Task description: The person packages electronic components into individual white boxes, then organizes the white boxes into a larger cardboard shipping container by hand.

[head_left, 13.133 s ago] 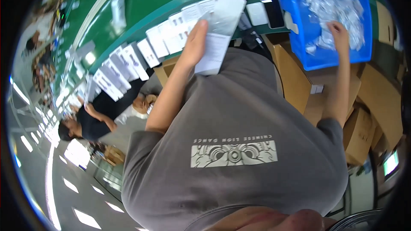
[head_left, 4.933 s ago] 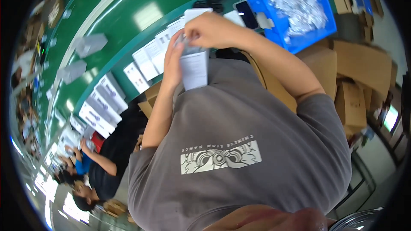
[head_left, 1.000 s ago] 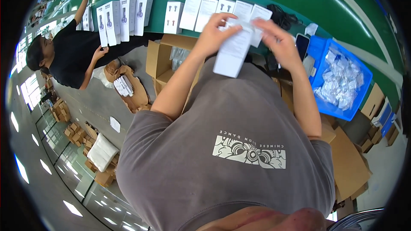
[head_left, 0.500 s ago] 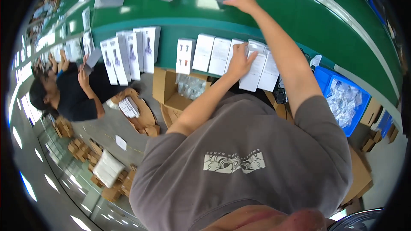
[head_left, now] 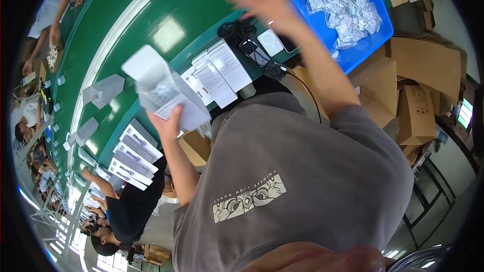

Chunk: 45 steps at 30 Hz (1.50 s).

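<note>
L hand [head_left: 169,121], box [head_left: 164,90] mid-air

open white box [head_left: 164,93] in left hand [head_left: 169,121] | brown cartons [head_left: 421,88] right

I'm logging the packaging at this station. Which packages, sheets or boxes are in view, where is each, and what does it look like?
Open white carton: held up in the left hand, flap raised.
White printed sheets: on the green bench, rectangular.
Flat white-and-grey cartons: in a row at the bench edge.
Blue bin: under the blurred right hand, full of clear packets.
Brown cardboard boxes: stacked at right.
</note>
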### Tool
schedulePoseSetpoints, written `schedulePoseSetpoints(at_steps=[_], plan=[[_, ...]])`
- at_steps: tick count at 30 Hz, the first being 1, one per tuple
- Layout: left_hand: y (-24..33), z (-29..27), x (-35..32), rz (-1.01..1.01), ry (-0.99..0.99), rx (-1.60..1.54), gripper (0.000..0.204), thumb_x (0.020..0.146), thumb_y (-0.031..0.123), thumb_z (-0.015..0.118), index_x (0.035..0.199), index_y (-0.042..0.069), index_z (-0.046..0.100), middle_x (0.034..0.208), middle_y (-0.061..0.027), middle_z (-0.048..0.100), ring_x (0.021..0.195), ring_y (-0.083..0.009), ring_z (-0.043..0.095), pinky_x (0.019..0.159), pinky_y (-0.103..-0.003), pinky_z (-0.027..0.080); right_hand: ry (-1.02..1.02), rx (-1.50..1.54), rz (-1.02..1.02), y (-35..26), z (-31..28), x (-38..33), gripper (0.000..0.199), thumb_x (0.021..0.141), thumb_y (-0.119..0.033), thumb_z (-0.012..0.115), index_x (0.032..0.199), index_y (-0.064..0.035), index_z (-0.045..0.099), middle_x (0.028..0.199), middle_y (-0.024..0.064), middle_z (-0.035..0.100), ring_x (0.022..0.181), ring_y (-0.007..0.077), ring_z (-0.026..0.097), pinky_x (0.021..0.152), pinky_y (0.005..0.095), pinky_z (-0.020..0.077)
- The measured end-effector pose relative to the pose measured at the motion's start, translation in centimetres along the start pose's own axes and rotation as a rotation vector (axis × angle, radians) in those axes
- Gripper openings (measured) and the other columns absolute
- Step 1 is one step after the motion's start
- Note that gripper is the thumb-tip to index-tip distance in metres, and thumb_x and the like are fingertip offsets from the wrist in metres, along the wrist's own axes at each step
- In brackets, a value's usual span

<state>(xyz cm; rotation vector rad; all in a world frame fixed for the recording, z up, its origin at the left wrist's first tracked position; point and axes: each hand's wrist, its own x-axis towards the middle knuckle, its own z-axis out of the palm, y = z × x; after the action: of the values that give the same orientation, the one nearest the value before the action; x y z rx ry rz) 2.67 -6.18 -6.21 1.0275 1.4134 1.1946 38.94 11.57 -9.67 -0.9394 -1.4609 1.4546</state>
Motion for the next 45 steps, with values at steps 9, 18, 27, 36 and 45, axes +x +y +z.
schedulePoseSetpoints(at_steps=[9,18,27,36,45], plan=[[1.9,12.8,-5.9,0.012,-0.167,0.105,0.08,0.085,0.038,0.071,0.142,-0.002,0.032,0.132,-0.0133,0.047,0.125,-0.023,0.045,0.107,-0.036,0.033,0.599,-1.427,0.093,18.4,-21.6,-12.3,0.041,0.084,-0.039,0.068,0.092,0.0005,0.065,0.089,0.025,0.066,0.08,0.044,0.064,0.075,0.0503,0.0532],[4.7,17.4,-7.5,0.195,-0.185,0.235,0.082,0.08,0.02,0.079,0.144,0.006,0.029,0.128,-0.0157,0.049,0.107,-0.0241,0.058,0.089,-0.039,0.049,0.572,-1.072,0.345,12.1,-24.6,-14.4,0.03,0.082,-0.03,0.068,0.074,-0.0013,0.062,0.086,0.0186,0.068,0.077,0.0344,0.066,0.066,0.0437,0.0506],[6.3,21.1,-7.3,0.188,-0.36,0.216,0.087,0.071,0.028,0.088,0.139,0.012,0.035,0.127,-0.0114,0.05,0.099,-0.0229,0.059,0.083,-0.038,0.053,-0.169,-0.031,-0.361,-14.6,-6.4,-13.9,0.011,0.084,0.006,0.065,0.092,-0.0015,0.062,0.104,0.0115,0.069,0.085,0.0147,0.065,0.075,0.0284,0.054],[6.8,21.8,-8.2,0.2,-0.393,0.195,0.096,0.065,0.025,0.093,0.141,0.013,0.035,0.128,-0.0114,0.049,0.104,-0.0237,0.058,0.084,-0.038,0.053,-0.688,-0.662,-0.127,-17.0,-2.9,-12.6,0.01,0.084,-0.005,0.069,0.085,0.003,0.065,0.097,0.0098,0.067,0.088,0.0214,0.065,0.075,0.0289,0.0489],[5.4,21.3,-8.6,0.134,-0.258,0.037,0.091,0.068,0.026,0.09,0.141,0.013,0.036,0.122,-0.0114,0.051,0.092,-0.0186,0.057,0.077,-0.034,0.053,-0.536,-0.775,-0.315,-17.7,-0.7,-12.1,0.011,0.087,-0.008,0.065,0.092,0.0012,0.066,0.097,0.012,0.065,0.082,0.0315,0.06,0.073,0.0401,0.048]])
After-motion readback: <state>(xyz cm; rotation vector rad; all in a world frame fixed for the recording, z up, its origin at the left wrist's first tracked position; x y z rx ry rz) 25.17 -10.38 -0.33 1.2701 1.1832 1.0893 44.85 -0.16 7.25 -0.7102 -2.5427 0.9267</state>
